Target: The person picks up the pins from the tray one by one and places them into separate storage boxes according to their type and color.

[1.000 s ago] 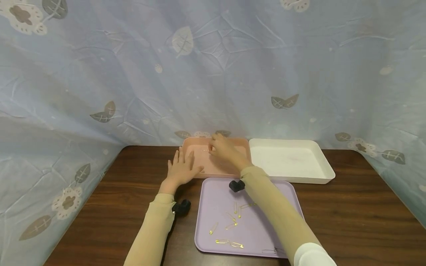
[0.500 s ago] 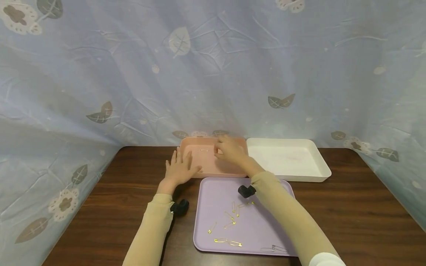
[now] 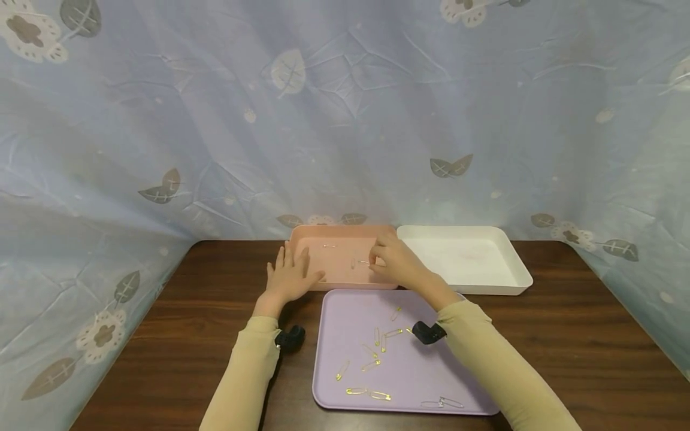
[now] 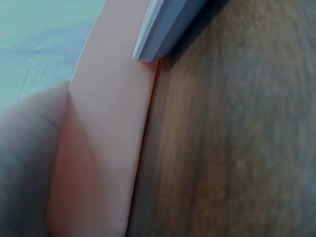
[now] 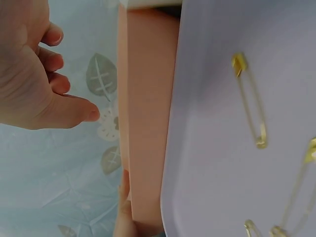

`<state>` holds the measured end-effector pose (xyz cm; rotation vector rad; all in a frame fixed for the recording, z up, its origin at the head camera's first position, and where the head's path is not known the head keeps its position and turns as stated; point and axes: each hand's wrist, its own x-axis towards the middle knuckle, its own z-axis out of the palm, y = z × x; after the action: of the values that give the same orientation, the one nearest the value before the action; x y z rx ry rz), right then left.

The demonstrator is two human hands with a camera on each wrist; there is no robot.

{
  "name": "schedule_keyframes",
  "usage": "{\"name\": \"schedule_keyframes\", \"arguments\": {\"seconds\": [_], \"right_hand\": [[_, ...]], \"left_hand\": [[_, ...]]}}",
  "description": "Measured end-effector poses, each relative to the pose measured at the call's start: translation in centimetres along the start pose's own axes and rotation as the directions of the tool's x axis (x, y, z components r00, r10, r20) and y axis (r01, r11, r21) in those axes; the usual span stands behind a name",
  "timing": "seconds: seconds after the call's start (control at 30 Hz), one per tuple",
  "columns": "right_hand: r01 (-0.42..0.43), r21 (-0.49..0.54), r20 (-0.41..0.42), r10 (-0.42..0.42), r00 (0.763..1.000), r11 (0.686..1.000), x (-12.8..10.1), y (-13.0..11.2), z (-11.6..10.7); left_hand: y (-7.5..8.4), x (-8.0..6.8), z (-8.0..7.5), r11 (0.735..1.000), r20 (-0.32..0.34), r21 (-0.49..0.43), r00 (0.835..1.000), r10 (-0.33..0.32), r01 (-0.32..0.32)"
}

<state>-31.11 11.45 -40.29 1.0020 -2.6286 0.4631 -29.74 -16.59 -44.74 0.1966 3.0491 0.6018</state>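
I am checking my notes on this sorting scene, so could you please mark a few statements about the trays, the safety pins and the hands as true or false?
1. The left hand rests flat against the pink tray. True.
2. The white tray holds several gold safety pins. False: it appears bare; the gold safety pins lie on the purple tray.
3. The right hand is over the pink tray. True.
4. The pink tray holds nothing. False: at least two safety pins lie in it.
5. The white tray sits left of the pink tray. False: it sits to its right.
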Motion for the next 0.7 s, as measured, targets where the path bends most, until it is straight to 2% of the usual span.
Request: {"name": "schedule_keyframes", "arguments": {"seconds": [0.4,0.7], "right_hand": [[-0.03,0.015,-0.054,0.031,0.998,0.999,-4.2,0.3,-2.7],[-0.068,0.009,-0.094,0.068,0.993,0.998,-7.5,0.7,-3.9]], "left_hand": [[0.4,-0.3,-0.5,1.0,0.025,-0.006,1.0,-0.006,0.006],[0.4,-0.5,-0.6,1.0,0.031,0.0,0.999,-0.007,0.007]]}}
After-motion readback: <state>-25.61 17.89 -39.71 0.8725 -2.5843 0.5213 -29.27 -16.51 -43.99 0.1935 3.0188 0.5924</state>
